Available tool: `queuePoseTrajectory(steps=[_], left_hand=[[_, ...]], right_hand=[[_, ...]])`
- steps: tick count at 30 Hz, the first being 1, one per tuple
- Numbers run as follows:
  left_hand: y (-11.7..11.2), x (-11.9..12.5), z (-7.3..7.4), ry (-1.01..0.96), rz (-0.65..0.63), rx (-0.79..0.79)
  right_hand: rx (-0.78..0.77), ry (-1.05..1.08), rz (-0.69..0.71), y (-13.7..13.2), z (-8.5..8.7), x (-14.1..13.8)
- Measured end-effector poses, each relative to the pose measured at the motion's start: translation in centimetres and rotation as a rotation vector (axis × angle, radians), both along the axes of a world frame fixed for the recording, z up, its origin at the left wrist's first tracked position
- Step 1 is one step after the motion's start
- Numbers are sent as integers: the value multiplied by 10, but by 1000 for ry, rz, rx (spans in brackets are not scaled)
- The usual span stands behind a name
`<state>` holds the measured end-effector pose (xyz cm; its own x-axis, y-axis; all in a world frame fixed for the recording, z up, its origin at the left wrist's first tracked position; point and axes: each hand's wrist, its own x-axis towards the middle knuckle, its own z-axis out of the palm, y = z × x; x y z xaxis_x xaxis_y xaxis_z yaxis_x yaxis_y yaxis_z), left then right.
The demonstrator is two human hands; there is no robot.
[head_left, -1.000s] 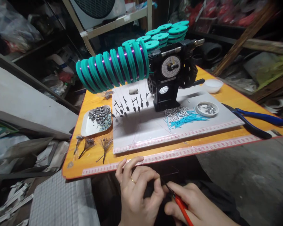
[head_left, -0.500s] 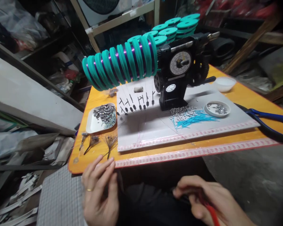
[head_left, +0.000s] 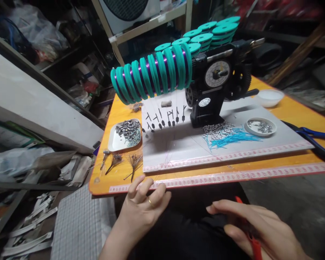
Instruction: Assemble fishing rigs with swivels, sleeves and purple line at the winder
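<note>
My left hand [head_left: 146, 204] is at the front edge of the table, its bent fingers apart over the tape-measure strip [head_left: 195, 181]; nothing shows in it. Close to its fingertips lies a bundle of fine dark wires [head_left: 134, 165], with two similar bundles further left. My right hand [head_left: 262, 224], low over my dark lap, is closed around a red-handled tool [head_left: 253, 240]; its working end is hidden by the fingers. On the grey board [head_left: 176, 155] stands a black winding machine [head_left: 208, 94] carrying a row of green spools [head_left: 151, 74] with purple wire. Small dark weights [head_left: 162, 124] hang below them.
A white tray [head_left: 112, 142] of small dark pieces is at the left. Blue strips [head_left: 233, 139] and small beads lie by a round dish [head_left: 260, 133]. Blue-handled pliers [head_left: 318, 133] stick out past the right edge. A white bowl [head_left: 269, 104] sits behind.
My left hand has moved right along the table edge and turned, with its fingers now more bent. More of the red tool shows in my right hand. The view has shifted slightly left.
</note>
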<state>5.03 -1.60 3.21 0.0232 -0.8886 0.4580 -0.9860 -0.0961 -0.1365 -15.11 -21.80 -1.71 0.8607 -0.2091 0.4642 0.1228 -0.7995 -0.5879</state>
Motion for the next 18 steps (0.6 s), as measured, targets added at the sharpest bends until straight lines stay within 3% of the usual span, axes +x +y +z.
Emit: queuePoseTrajectory(steps=[3,5,7,9,14,18], left_hand=[[-15,-4,10,169,-64,-126],[-27,-14,16,315,-58,-225],[-39,-26,17,417,-38,-302],[-49,-36,15,464,-22,-351],[-58,-49,5,496,-86,-314],[-60,-59,5,587,-109,-190]], right_hand=[[109,-14,-38,6,10,6],[290,16,-65,11,19,11],[465,45,-71,16,27,17],[536,25,-96,19,33,21],[452,-45,-207,15,35,22],[334,-53,-96,4,33,17]])
